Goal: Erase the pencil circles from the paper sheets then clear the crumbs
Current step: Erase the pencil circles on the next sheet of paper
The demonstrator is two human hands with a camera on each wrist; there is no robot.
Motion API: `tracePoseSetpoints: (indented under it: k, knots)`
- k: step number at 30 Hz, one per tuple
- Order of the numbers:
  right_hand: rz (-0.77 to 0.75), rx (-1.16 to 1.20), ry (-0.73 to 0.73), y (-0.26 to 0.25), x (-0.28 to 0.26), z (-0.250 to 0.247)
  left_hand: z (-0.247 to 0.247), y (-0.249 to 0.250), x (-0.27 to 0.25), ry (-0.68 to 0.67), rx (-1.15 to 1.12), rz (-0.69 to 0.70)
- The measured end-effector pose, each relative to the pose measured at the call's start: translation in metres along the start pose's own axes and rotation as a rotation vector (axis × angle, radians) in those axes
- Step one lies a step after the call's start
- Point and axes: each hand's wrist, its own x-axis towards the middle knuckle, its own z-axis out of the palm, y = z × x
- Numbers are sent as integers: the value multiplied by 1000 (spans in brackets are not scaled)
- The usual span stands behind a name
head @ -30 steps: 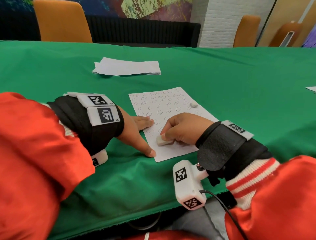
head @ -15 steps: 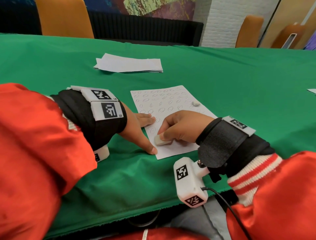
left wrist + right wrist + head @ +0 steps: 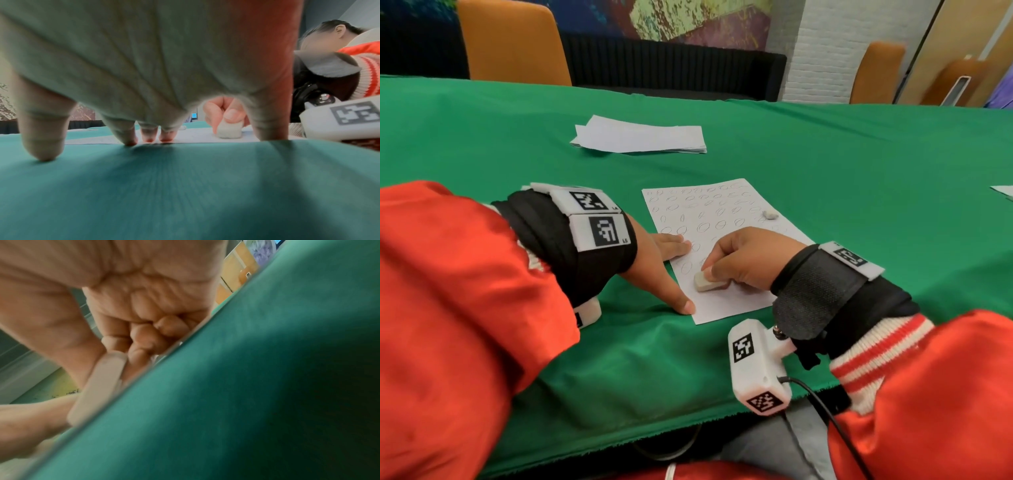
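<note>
A white paper sheet (image 3: 717, 219) covered with rows of pencil circles lies on the green tablecloth in front of me. My right hand (image 3: 739, 262) pinches a white eraser (image 3: 706, 281) and presses it on the sheet's near part, where the paper looks blank. The same eraser (image 3: 229, 130) shows in the left wrist view under the thumb, and as a blurred white bar (image 3: 98, 386) in the right wrist view. My left hand (image 3: 671, 270) lies flat with straight fingers on the sheet's left edge, thumb near the front corner. The fingertips (image 3: 149, 134) rest on the paper's edge.
A second small eraser piece (image 3: 770, 215) sits on the sheet's right side. A stack of white sheets (image 3: 640, 135) lies farther back on the green table (image 3: 859, 178). Another paper corner (image 3: 1003, 190) shows at the far right. Orange chairs (image 3: 513, 44) stand behind the table.
The right hand with the eraser has shifted slightly left and back across the near part of the sheet. The left hand stays pressed on the paper's left edge.
</note>
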Motion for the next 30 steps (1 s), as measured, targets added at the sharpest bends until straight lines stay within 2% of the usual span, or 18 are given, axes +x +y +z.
tracePoseSetpoints:
  k: [2, 6, 10, 14, 18, 22, 24, 27, 30]
  knots:
    - [-11, 12, 32, -1, 0, 1, 0, 1, -1, 2, 1, -1]
    - [-45, -16, -49, -7, -4, 3, 0, 1, -1, 0, 16, -10]
    - [-40, -12, 76, -8, -1, 5, 0, 1, -2, 2, 18, -10]
    - [-54, -28, -41, -8, -3, 4, -1, 2, -2, -7, 31, -15]
    - [-52, 18, 78, -5, -1, 7, -2, 3, -2, -14, 52, -23]
    - [-68, -12, -38, -5, -3, 3, -1, 3, -2, -16, 50, -26]
    - [-71, 7, -43, -5, -5, 2, -1, 3, -2, -10, 50, -28]
    - [-79, 183, 94, 2, -5, 1, -3, 6, -3, -7, 23, -21]
    - [-26, 530, 238, 11, -5, -8, -8, 10, -7, 10, 15, -21]
